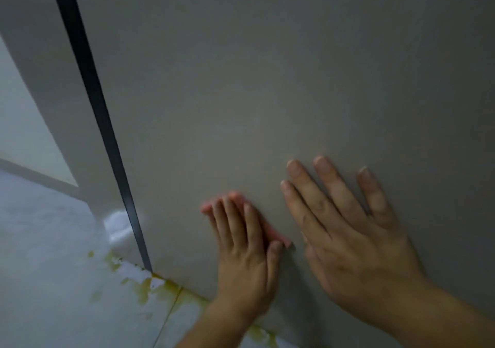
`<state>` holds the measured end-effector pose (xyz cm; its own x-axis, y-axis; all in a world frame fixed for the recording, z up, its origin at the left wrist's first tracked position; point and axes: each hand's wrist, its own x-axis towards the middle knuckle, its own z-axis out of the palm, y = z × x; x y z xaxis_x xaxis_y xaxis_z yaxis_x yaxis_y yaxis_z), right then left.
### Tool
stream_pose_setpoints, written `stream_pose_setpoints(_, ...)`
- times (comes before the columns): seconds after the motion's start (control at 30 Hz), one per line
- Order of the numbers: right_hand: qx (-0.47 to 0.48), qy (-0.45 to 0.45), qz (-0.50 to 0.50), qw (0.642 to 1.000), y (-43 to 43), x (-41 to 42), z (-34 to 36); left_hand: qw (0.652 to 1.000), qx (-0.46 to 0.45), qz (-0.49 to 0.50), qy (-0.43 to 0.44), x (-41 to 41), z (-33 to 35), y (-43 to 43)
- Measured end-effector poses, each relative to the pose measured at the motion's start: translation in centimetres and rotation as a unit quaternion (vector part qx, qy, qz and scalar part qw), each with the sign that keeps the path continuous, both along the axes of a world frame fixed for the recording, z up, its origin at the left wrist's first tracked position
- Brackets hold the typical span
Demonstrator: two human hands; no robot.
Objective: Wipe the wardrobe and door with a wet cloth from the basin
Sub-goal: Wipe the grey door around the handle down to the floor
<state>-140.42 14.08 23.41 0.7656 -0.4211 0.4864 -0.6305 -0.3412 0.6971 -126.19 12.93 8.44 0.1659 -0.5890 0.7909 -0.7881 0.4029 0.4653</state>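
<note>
A large grey wardrobe panel (267, 79) fills most of the head view. My left hand (246, 245) presses a pink cloth (270, 229) flat against the panel's lower part, fingers straight; only the cloth's edges show around the fingers. Just to its right, my right hand (348, 224) lies flat on the same panel with fingers spread and holds nothing. The basin is out of view.
A black vertical strip (101, 122) runs along the panel's left edge down to the floor. The pale tiled floor (53, 267) lies at lower left, with yellowish stains (150, 288) along the panel's base. A white object (120, 229) sits behind the strip near the floor.
</note>
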Motion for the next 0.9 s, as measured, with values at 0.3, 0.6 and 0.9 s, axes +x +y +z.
stream_pose_setpoints(0.3, 0.034, 0.019, 0.018, 0.999, 0.3, 0.6, -2.5, 0.994, 0.019, 0.032, 0.101, -1.6, -1.7, -0.4)
stream_pose_setpoints(0.6, 0.084, 0.017, 0.067, 0.994, -0.3, 1.3, -6.9, 0.906, 0.228, 0.005, 0.358, -6.6, -7.0, 3.1)
stream_pose_setpoints(0.9, 0.073, 0.044, 0.053, 0.995, -0.3, 0.7, -7.2, 0.813, 0.260, 0.064, 0.517, -5.8, -13.2, 1.8)
